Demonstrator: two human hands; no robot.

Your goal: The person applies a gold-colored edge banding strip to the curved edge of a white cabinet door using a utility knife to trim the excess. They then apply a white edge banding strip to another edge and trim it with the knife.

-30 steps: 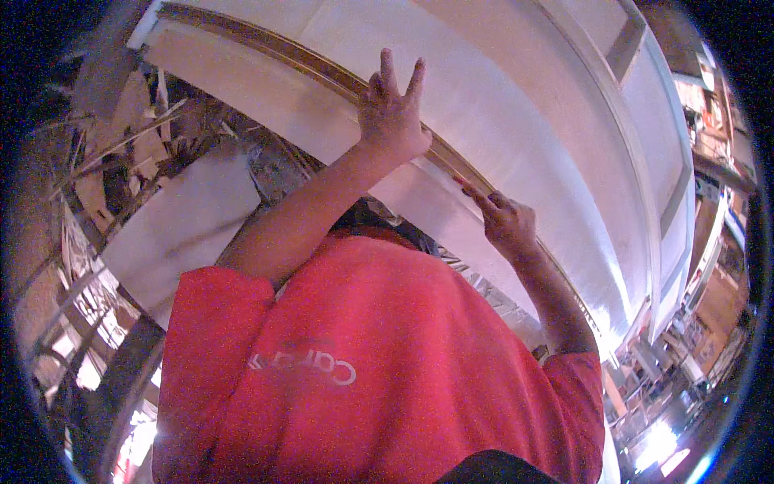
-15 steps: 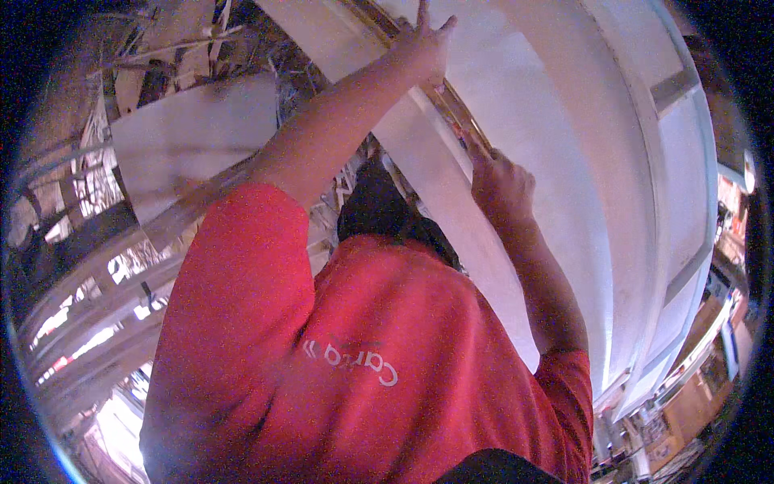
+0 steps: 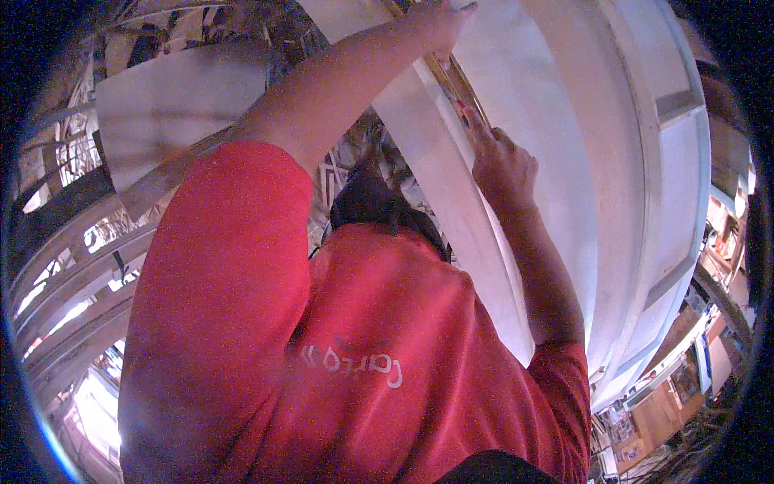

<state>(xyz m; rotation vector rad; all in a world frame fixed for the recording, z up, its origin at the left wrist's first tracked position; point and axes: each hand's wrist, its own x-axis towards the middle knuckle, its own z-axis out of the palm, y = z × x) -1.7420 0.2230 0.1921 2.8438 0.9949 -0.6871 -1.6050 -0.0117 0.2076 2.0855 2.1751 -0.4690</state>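
My left hand (image 3: 439, 28) reaches across to the top of the view, over a narrow brown wooden strip (image 3: 461, 85) that runs along a large pale curved panel (image 3: 548, 161). One of its fingers stretches out over the panel; the rest are partly cut off by the picture's edge. Lower along the same strip is my right hand (image 3: 506, 165), its fingers curled and its index finger pointing up the strip. A small reddish bit shows by that fingertip. What the right hand grips, if anything, is hidden.
Pale ribs and cross-battens (image 3: 677, 109) line the panel at the right. To the left are a flat whitish board (image 3: 181, 113) and long wooden beams (image 3: 72, 282). Scraps and loose sticks lie behind the board. Boards and clutter (image 3: 661, 419) fill the lower right.
My left hand has shifted up and slightly right, so its fingers now partly leave the picture. My right hand stays in nearly the same place, its index finger reaching farther up the strip.
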